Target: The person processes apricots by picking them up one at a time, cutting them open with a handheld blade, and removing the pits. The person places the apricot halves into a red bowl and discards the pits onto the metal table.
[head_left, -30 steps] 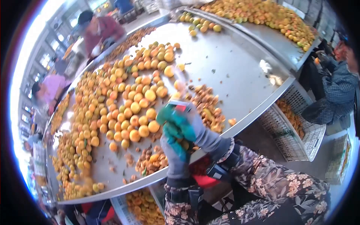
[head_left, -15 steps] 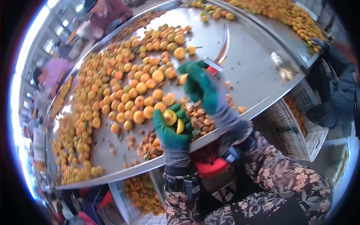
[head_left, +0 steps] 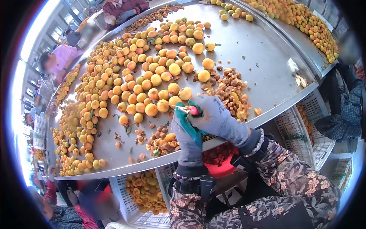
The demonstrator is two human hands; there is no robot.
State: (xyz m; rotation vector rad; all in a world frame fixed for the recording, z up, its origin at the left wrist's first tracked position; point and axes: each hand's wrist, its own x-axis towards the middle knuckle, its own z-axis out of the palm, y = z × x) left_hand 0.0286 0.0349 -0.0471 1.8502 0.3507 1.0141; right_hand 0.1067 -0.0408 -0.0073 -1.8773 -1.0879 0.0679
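My right hand, in a grey and green work glove, is closed around the red handle of a knife. Its thin blade points left over the apricots. Pressed against it is my left hand, in a matching glove, with fingers curled in; what they hold is hidden. Both hands are above the near edge of the metal table. Whole apricots lie just beyond them. A pile of brown pits and scraps is to the right of the hands, and a smaller pile to the left.
Below the table edge are a red basin with scraps and a white crate of cut apricots. More crates stand at right. A neighbouring table with apricots adjoins. Other people sit around the tables.
My hands have come together, the right moving down to the left one. The knife, pointing up before, now points left. The cut yellow fruit seen in my left palm is out of sight.
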